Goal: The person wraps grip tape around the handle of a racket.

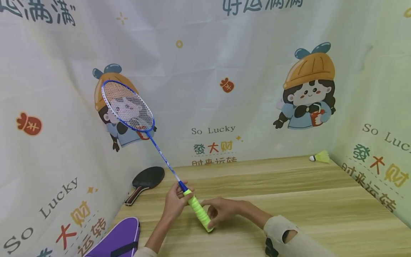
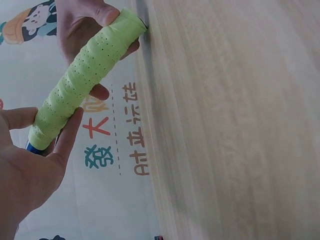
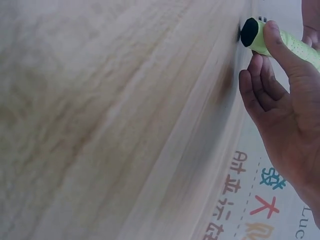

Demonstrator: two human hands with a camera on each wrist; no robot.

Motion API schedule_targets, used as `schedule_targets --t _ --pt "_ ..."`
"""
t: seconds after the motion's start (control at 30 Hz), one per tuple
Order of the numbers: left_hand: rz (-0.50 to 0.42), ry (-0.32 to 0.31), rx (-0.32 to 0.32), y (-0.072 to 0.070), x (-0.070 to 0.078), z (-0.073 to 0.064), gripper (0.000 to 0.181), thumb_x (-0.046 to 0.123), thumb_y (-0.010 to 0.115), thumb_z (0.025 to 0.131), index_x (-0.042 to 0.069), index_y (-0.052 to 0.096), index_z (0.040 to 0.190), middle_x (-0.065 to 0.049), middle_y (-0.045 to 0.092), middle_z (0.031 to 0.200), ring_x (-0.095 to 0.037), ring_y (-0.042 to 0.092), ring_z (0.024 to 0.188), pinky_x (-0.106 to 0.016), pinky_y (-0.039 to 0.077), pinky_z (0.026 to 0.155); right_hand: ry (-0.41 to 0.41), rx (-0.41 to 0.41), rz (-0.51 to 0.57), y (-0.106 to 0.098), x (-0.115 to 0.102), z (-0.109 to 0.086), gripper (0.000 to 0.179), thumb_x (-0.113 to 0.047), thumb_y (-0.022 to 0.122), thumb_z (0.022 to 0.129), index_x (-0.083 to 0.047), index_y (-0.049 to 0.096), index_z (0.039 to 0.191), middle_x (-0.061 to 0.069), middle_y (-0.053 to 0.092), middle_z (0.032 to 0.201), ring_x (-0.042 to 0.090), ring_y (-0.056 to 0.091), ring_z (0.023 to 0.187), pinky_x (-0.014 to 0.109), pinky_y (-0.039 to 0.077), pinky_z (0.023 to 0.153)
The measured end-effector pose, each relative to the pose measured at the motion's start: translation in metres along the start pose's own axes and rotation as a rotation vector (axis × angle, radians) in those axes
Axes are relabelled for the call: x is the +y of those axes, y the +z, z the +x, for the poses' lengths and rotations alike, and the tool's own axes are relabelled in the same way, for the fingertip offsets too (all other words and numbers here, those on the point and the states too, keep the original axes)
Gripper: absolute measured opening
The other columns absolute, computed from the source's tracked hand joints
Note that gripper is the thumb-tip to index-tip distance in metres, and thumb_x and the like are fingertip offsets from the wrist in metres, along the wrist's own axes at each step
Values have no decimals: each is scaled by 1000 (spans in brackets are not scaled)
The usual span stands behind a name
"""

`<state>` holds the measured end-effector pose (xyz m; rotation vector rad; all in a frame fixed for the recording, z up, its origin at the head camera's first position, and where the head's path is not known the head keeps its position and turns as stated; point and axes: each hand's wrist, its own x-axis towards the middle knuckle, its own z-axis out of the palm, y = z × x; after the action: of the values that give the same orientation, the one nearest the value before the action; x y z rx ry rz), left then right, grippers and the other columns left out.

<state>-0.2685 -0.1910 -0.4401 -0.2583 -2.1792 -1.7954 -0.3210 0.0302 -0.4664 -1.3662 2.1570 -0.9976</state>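
A blue and white badminton racket (image 1: 166, 163) slants up to the left, its strung head (image 1: 128, 105) in front of the printed backdrop. My left hand (image 1: 174, 204) grips it where the blue cone meets the yellow-green handle wrap (image 2: 82, 75). Low on the handle, my right hand (image 1: 224, 210) pinches the wrap between thumb and fingers. Beside that thumb, the black butt cap (image 3: 249, 33) shows in the right wrist view. The other fingers of the right hand curl loosely below the handle. Both hands are over the wooden table.
On the wood-grain table (image 1: 289, 200), a black table tennis bat (image 1: 149, 177) lies left of my hands. A purple case (image 1: 117, 235) with a black strap sits at the front left. The yellow shuttlecock (image 1: 320, 157) rests at the far right corner. Printed cloth (image 1: 205, 107) walls the table's back and sides.
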Motion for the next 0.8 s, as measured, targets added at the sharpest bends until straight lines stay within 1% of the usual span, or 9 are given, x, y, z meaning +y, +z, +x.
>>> schedule_targets --t 0.1,0.17,0.3,0.43,0.53,0.63,0.7,0.8 --pt "-2 -6 -15 1 1 0 52 -4 73 89 -6 53 137 -28 71 118 -35 73 103 -28 61 71 -13 4 -3 1 3 -2 69 -12 86 87 -8 50 145 -7 70 90 1 66 82 22 57 80" --pt "16 -2 -18 2 1 1 56 -3 75 88 -5 53 140 -27 70 120 -34 72 105 -28 61 72 -17 13 -8 0 5 -5 66 -13 86 87 -10 51 143 -8 70 90 1 67 82 22 58 80" --pt "47 45 -30 2 6 6 61 0 76 91 -2 50 146 -26 70 124 -35 71 107 -32 62 73 -22 19 -25 -8 6 -11 64 -15 85 88 -11 51 142 -7 72 93 2 68 85 23 58 82" --pt "40 85 -48 2 14 11 62 5 74 96 -1 45 151 -24 68 127 -37 70 109 -36 63 76 -34 22 -26 -17 6 -21 64 -14 83 90 -5 49 144 -4 72 94 2 67 86 23 58 83" --pt "26 94 -55 2 17 14 64 7 73 98 -2 42 153 -25 66 130 -39 69 111 -35 63 78 -44 35 -22 -23 7 -30 65 -12 82 90 0 47 144 -1 71 92 2 66 84 24 58 82" --pt "21 102 -58 0 19 18 66 11 73 98 -1 41 154 -26 65 132 -39 69 113 -35 63 80 -19 47 -11 -29 9 -41 67 -12 82 90 0 46 144 -1 70 91 3 65 84 24 58 82" --pt "29 103 -51 -3 21 20 65 13 73 99 2 42 155 -24 65 133 -38 68 114 -34 63 80 2 61 -22 -35 10 -48 67 -13 83 90 -2 46 145 -2 69 92 4 65 85 24 57 83" --pt "30 139 -34 -8 24 25 65 14 74 98 4 43 155 -22 65 133 -37 68 115 -34 63 81 16 74 -50 -43 11 -60 68 -15 83 89 -3 46 146 -3 69 91 4 65 85 25 57 83"
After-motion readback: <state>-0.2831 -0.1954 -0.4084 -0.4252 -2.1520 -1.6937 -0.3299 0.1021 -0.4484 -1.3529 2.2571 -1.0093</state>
